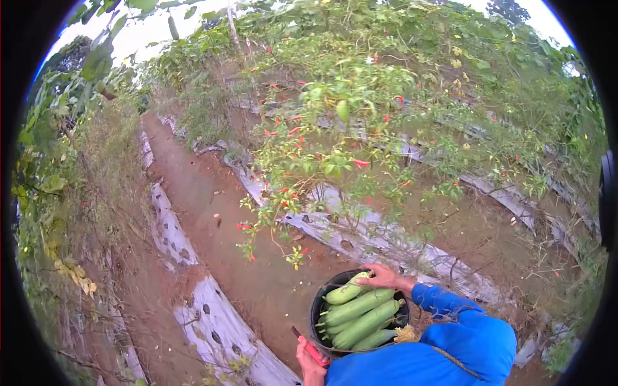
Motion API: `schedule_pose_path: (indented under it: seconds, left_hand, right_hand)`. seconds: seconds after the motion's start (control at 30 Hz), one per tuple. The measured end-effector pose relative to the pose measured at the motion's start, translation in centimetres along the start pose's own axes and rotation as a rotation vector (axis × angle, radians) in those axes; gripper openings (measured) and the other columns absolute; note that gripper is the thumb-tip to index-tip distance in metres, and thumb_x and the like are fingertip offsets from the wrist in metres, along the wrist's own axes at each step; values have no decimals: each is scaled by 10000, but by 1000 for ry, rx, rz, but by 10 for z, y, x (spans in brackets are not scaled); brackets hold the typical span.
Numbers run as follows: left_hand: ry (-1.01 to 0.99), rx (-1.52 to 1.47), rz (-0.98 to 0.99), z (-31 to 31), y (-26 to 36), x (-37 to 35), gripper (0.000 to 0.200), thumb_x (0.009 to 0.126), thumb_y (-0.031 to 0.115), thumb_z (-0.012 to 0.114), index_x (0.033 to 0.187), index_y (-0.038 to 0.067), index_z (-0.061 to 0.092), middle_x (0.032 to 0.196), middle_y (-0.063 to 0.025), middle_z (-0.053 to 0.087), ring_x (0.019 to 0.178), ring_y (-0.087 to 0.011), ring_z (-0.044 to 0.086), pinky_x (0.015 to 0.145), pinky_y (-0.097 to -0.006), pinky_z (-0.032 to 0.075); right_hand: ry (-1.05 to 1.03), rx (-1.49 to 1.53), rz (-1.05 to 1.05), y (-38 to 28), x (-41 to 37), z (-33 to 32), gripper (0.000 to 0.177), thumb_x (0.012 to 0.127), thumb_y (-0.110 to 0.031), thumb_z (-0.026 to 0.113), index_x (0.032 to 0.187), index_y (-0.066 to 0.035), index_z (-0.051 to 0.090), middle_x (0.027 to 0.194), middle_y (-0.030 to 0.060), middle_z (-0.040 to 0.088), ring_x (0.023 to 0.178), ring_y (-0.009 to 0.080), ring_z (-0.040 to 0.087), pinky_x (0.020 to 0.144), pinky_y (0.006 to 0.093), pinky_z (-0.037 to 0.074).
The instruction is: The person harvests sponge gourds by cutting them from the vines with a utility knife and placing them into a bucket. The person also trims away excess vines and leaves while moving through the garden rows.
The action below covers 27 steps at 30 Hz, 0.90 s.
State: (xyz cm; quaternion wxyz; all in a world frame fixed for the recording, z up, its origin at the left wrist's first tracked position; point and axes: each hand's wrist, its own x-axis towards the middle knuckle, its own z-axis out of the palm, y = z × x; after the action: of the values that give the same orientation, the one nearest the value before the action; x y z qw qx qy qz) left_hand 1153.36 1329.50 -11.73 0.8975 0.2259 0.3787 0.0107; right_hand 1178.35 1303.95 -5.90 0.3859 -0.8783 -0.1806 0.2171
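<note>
A black bucket (315, 309) full of long, pale green gourds (362, 307) is close against my body at the bottom of the head view. My right hand (381, 276) reaches over its far rim, with the fingers closed on the end of the topmost gourd (347, 291). Beside the bucket's near left side, my left hand (309, 365) grips a red-handled knife (314, 352). The dark blade points up and left. Part of the left hand is cut off by the lower frame edge.
Chili plants (302, 151) with red fruit hang over the row ahead. A dirt path (199, 199) runs up and left between plastic-mulched beds (215, 321). Dry stems and vines (64, 186) line the left side, and a green gourd (173, 27) hangs upper left.
</note>
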Motion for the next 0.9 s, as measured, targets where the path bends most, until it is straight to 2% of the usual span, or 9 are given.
schedule_pose_path:
  seconds: [0.07, 0.17, 0.23, 0.3, 0.4, 0.6, 0.73, 0.8, 0.9]
  left_hand:
    - [-135, -31, -21, 4, 27, 16, 351, 891, 426, 533, 745, 108, 531, 540, -39, 458, 379, -189, 420, 338, -327, 326]
    - [-57, 8, -100, -21, 62, 64, 350, 880, 434, 575, 752, 111, 537, 543, -26, 453, 366, -172, 401, 333, -305, 313]
    - [-91, 39, -83, -20, 105, 90, 362, 875, 456, 588, 753, 120, 529, 544, -12, 446, 363, -153, 394, 333, -290, 307]
    - [-100, 1, -74, -24, 140, 106, 370, 874, 470, 589, 752, 127, 524, 544, -3, 444, 363, -143, 392, 333, -283, 305]
    - [-162, 17, -131, -30, 195, 123, 373, 881, 481, 583, 745, 140, 517, 550, 18, 445, 363, -123, 386, 332, -273, 299]
    - [-153, 48, -61, -16, 291, 133, 357, 891, 470, 581, 739, 155, 509, 559, 37, 447, 371, -102, 387, 335, -252, 285]
    - [-173, 57, 5, -12, 345, 155, 356, 905, 455, 554, 751, 138, 502, 548, 21, 436, 376, -108, 393, 335, -253, 296]
    - [-217, 79, -28, -17, 371, 177, 341, 897, 443, 550, 758, 137, 494, 560, -9, 440, 389, -143, 405, 348, -283, 316]
    - [-123, 47, 32, -15, 410, 216, 314, 881, 422, 561, 750, 141, 507, 561, -21, 467, 399, -159, 424, 351, -292, 327]
  right_hand:
    - [-5, 6, 30, -15, 20, 6, 900, 812, -673, 646, 1382, 8, 498, 1292, 241, 596, 1203, 349, 575, 1010, 416, 460]
    - [52, 19, 52, -23, 66, 32, 826, 841, -606, 653, 1343, 36, 520, 1189, 221, 661, 1082, 311, 653, 924, 399, 509]
    - [157, -19, 73, -40, 96, 52, 657, 863, -516, 676, 1279, -15, 599, 1142, 188, 683, 961, 263, 675, 824, 384, 529]
    - [100, 16, 123, -90, 111, 55, 540, 897, -458, 654, 1246, -47, 627, 1068, 148, 709, 889, 233, 681, 786, 372, 521]
    - [193, 4, -23, -78, 168, 76, 500, 911, -455, 642, 1218, -61, 639, 986, 136, 716, 867, 224, 678, 788, 357, 514]
    - [73, 33, 34, -187, 243, 90, 556, 911, -506, 627, 1209, -37, 641, 1025, 155, 715, 929, 240, 673, 821, 369, 508]
    - [171, 32, 73, -215, 297, 108, 602, 902, -551, 613, 1209, -33, 642, 1028, 162, 710, 957, 258, 668, 849, 384, 505]
    - [184, 85, -10, -259, 315, 116, 613, 909, -601, 580, 1100, -25, 669, 984, 122, 686, 916, 198, 625, 813, 358, 491]
    - [44, 136, -19, -285, 370, 124, 703, 895, -648, 558, 1169, -6, 647, 1046, 141, 681, 993, 250, 632, 887, 387, 486]
